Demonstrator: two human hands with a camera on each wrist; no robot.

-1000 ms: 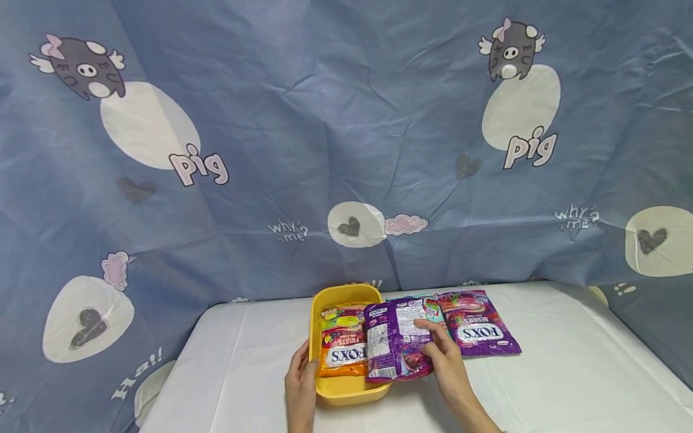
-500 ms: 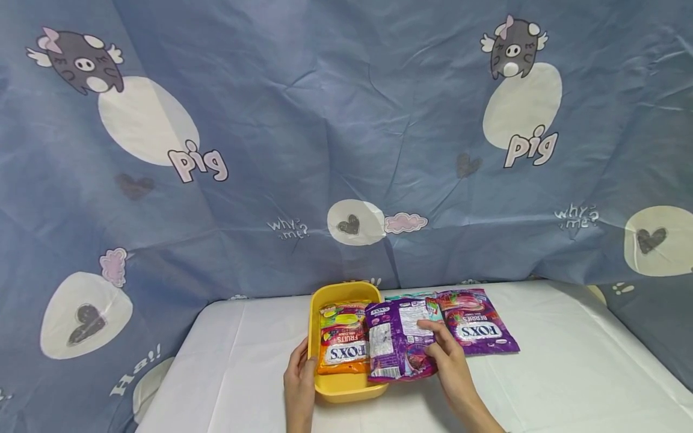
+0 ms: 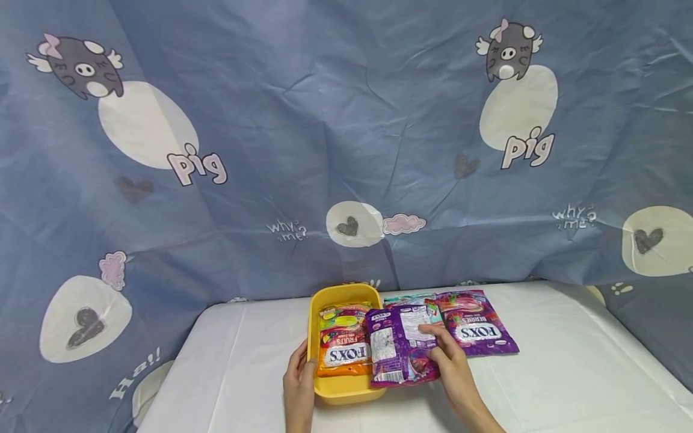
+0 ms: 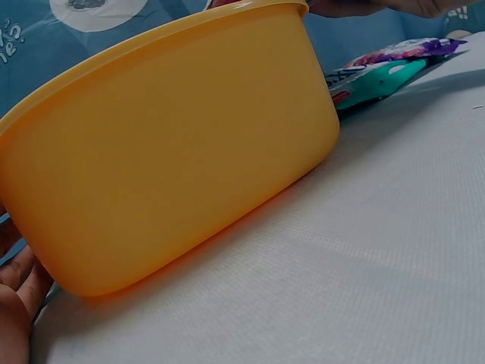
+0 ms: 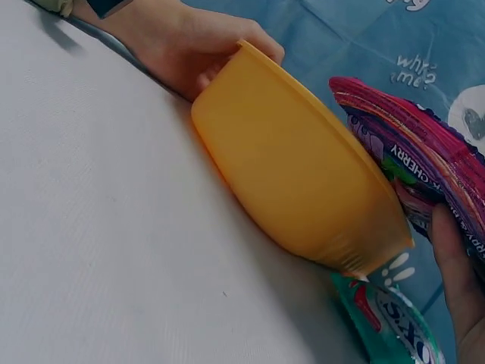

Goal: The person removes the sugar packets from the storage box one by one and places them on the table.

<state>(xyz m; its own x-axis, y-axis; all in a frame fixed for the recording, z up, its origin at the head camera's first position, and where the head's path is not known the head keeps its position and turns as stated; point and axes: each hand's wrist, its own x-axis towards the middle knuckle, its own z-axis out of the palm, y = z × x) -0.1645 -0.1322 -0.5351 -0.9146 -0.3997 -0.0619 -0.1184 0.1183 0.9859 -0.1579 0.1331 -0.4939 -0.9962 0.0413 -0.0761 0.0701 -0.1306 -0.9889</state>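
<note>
The yellow plastic tub [image 3: 349,396] stands on the white table cover [image 3: 243,367] and serves as the reference for all positions. The left hand [image 3: 299,376] grips the tub at the near part of its left side, with the thumb at the rim and the fingers against the outer wall. The right hand [image 3: 450,364] is closed on the purple Fox's candy bag [image 3: 397,355], printed back facing up, and is located to the right of the tub. The grip is at the bag's right edge: the index finger lies across the upper face, and the bulk of the bag extends from the fingers toward the tub. The bag's left edge overhangs the tub's right rim; whether it touches the rim cannot be determined. Inside the tub, the Fox's Fruits bag [image 3: 343,346] lies face up with its lettering inverted, its lower right portion just beside the edge of the held bag. The teal Fox's bag [image 5: 394,326] lies on the cover just to the right of the tub, largely covered by the held bag in the head view. The purple Fox's Berries bag [image 3: 476,328] lies farther right of the tub. A blue printed cloth [image 3: 303,150] hangs behind the tub.
</note>
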